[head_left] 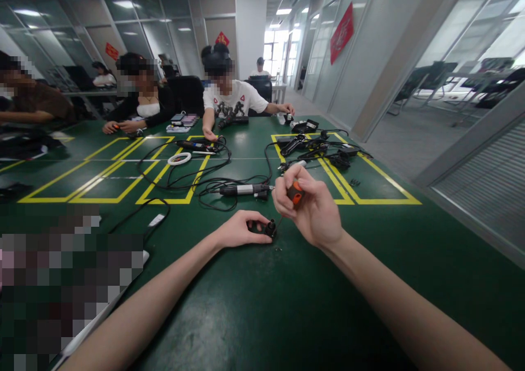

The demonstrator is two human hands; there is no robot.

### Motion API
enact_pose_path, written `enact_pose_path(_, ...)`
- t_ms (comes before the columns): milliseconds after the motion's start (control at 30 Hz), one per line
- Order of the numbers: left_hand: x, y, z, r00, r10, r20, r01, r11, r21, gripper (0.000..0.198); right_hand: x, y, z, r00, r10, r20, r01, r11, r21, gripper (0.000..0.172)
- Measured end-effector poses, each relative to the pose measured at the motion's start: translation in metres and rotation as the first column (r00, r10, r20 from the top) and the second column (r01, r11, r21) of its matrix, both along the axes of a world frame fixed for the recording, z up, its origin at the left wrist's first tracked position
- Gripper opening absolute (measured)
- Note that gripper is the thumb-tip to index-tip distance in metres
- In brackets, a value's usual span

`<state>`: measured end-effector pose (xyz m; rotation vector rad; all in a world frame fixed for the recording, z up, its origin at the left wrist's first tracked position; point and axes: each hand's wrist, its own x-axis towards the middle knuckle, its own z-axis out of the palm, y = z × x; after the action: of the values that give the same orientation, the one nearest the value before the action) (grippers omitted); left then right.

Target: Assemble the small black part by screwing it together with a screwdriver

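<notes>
My left hand [241,229] grips a small black cylindrical part [270,228] between thumb and fingers, low over the green table [229,316]. Above and to the right, my right hand [309,204] is closed around the orange and dark grey handle of a screwdriver [296,194]. Its thin shaft points down toward the table just right of the black part. Whether the tip touches anything, I cannot make out. A few tiny bits, perhaps screws [278,249], lie on the table just below the part.
Beyond my hands lies a corded electric screwdriver [244,190] among loops of black cable. A white ring [179,158] sits farther left, and black tools and cables [305,146] crowd the back right. Across the table a person [229,95] handles parts. A blurred-out device [61,283] lies at left.
</notes>
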<state>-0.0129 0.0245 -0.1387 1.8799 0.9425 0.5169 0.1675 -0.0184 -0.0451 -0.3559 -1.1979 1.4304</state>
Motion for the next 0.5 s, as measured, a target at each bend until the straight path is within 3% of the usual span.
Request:
enact_pose_path(200, 0.0001, -0.0005, 0.0003, 1.0, -0.006, 0.014, 0.005, 1.0, 0.018, 0.047, 0.0065, 0.0042, 0.0014, 1.0, 0.027, 0.004, -0.027, 1.0, -0.005, 0.034)
enact_pose_path(367, 0.0003, -0.0004, -0.0004, 1.0, -0.002, 0.016, 0.001, 1.0, 0.021, 0.048, 0.0047, -0.0008, 0.0, 0.997, 0.072, -0.036, -0.073, 0.997, -0.004, 0.022)
enact_pose_path(500, 0.0001, -0.0003, -0.0007, 1.0, 0.013, 0.006, -0.013, 1.0, 0.014, 0.048, 0.0038, 0.0004, 0.0013, 1.0, 0.021, 0.002, -0.021, 1.0, -0.003, 0.017)
